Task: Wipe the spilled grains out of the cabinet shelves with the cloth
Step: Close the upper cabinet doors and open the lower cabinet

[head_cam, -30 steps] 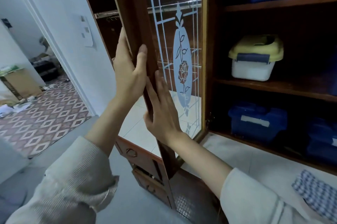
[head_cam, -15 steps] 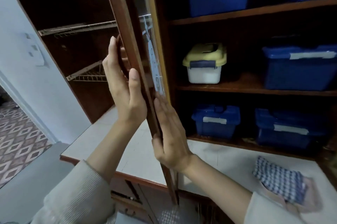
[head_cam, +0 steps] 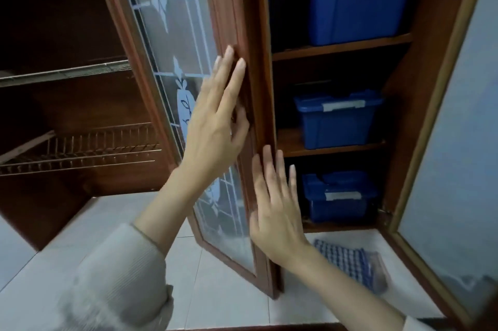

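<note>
Now both our hands lie flat on the wood frame of the glass door (head_cam: 172, 34). Our left hand (head_cam: 215, 120) is the higher one. Its fingers are straight and it holds nothing. Our right hand (head_cam: 277, 209) is lower, on the door's edge. Its fingers are straight too, and it holds nothing.

The cloth (head_cam: 350, 260) lies on the white counter (head_cam: 215, 303), just below and to the right of our right wrist. No hand touches it. Its long side runs from near that wrist out to the right and back toward us. Our right hand is the near one, and our left hand is well apart from the cloth. So we think the right hand should drop down and pick it up.

Past our right fingers are the shelves (head_cam: 331, 148). We cannot see any grains on them from here.

We count two hands, one cloth and three shelves. We also count three blue boxes (head_cam: 336, 120), one on each shelf. There are two doors, this one and one far to the right (head_cam: 444, 155). Two wire racks (head_cam: 80, 150) are out past our left hand.
</note>
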The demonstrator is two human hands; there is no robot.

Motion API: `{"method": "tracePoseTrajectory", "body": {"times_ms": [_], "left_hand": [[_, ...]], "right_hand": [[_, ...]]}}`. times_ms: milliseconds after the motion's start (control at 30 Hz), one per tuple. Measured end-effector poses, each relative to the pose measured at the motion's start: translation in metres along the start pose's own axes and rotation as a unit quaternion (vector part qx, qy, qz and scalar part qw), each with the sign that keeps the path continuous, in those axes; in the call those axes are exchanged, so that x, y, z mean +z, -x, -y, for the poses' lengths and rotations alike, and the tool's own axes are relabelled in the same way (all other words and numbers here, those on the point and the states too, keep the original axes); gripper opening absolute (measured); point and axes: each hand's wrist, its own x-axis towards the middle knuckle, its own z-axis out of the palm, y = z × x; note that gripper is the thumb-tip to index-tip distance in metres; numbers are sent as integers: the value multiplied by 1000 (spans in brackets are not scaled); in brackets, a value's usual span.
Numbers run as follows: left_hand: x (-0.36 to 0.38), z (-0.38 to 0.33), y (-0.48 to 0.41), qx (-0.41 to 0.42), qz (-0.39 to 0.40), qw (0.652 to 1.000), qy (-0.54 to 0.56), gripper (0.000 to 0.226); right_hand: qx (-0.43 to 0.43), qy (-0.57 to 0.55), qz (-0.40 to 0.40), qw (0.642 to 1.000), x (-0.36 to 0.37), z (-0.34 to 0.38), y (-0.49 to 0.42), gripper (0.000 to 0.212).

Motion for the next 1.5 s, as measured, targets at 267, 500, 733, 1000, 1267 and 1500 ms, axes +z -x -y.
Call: {"method": "tracePoseTrajectory", "body": {"times_ms": [267,500,733,1000,1267,1500], "left_hand": [[75,9,-38,-70,51,995,-47,70],[128,19,-59,-108,44,989,-87,70],[149,33,-62,-89,-9,987,-133,69],[154,49,-61,-41,-6,988,-152,63],[130,13,-32,-107,65,992,-31,62],[166,-39,135,-194,256,930,178,40]], "right_hand": [[73,52,155,984,12,-51,-32,101],[111,58,254,959,31,-88,-68,92],[128,18,255,958,50,-99,-78,90],[100,-17,225,969,49,-108,-81,89],[120,-45,167,978,21,-111,-60,73],[351,7,142,926,7,-166,31,28]]}}
